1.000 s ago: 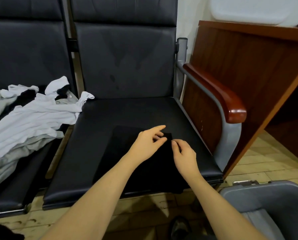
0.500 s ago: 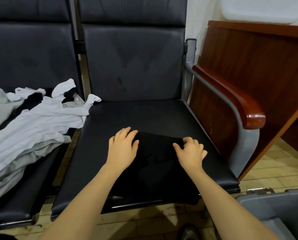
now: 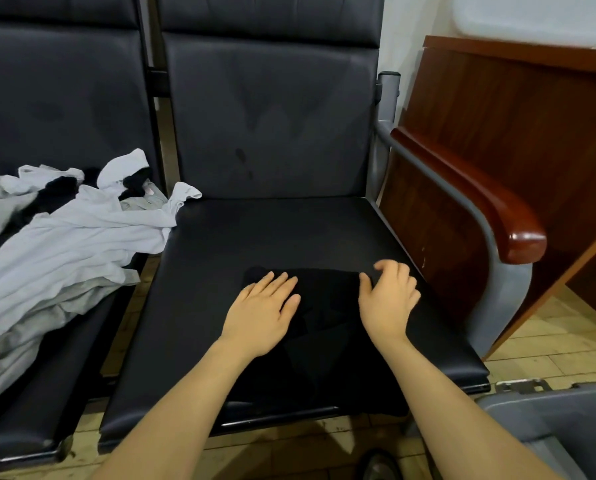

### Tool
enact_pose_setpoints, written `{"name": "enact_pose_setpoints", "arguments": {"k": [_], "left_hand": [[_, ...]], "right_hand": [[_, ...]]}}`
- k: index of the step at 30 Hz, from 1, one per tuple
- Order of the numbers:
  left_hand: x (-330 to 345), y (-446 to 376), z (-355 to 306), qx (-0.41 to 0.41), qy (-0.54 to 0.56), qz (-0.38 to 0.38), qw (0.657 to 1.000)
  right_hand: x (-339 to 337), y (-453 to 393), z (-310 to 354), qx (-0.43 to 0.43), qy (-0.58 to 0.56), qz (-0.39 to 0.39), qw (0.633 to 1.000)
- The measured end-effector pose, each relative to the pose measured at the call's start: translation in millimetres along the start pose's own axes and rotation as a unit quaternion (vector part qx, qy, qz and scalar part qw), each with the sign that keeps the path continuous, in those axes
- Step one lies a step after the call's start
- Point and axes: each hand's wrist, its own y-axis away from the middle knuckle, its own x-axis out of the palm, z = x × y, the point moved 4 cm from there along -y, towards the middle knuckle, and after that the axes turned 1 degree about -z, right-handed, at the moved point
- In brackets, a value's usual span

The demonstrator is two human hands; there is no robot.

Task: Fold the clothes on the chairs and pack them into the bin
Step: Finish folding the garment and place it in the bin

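A black garment (image 3: 327, 327) lies folded flat on the front half of the black chair seat (image 3: 279, 233), its lower edge hanging over the seat's front. My left hand (image 3: 260, 311) rests flat on its left part with fingers straight. My right hand (image 3: 388, 299) lies on its right part, fingers spread and slightly bent, holding nothing. A pile of white and grey clothes (image 3: 57, 251) with some black pieces covers the chair to the left. The grey bin (image 3: 552, 424) stands on the floor at the lower right.
A metal armrest with a red-brown wooden top (image 3: 480, 199) borders the seat on the right. Behind it stands a wooden desk (image 3: 518, 109). The floor is pale wood planks (image 3: 545, 344). A dark shoe (image 3: 381, 465) shows below the seat.
Both hands went from pinching the garment's middle to spreading apart and lying flat on it. The view has drawn closer to the seat.
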Motion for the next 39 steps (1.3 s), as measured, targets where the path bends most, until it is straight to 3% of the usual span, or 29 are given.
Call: {"name": "enact_pose_setpoints", "arguments": {"k": [2, 5, 7, 9, 14, 18, 22, 31, 39], "left_hand": [[3, -1, 1, -0.017, -0.008, 0.035, 0.999], [2, -2, 3, -0.053, -0.012, 0.055, 0.997], [2, -3, 12, -0.087, -0.017, 0.063, 0.994], [-2, -5, 25, -0.124, -0.005, 0.064, 0.99], [-6, -3, 34, -0.131, -0.025, 0.057, 0.989], [-17, 10, 33, -0.112, -0.009, 0.05, 0.992], [-28, 32, 26, -0.047, -0.021, 0.061, 0.997], [-33, 69, 18, 0.0, -0.056, 0.111, 0.992], [-29, 73, 3, 0.0, -0.002, 0.144, 0.99]], "right_hand": [[-3, 4, 19, -0.12, -0.055, 0.035, 0.991], [10, 16, 38, -0.242, -0.047, 0.192, 0.95], [26, 18, 24, -0.209, 0.068, 0.278, 0.935], [32, 15, 6, -0.135, 0.143, 0.316, 0.928], [31, 13, 4, -0.101, 0.166, 0.309, 0.931], [18, 16, 16, -0.133, 0.07, 0.276, 0.949], [6, 31, 35, -0.186, -0.036, 0.29, 0.938], [1, 51, 44, -0.187, -0.055, 0.267, 0.944], [-45, 49, 24, -0.151, -0.188, 0.203, 0.949]]}}
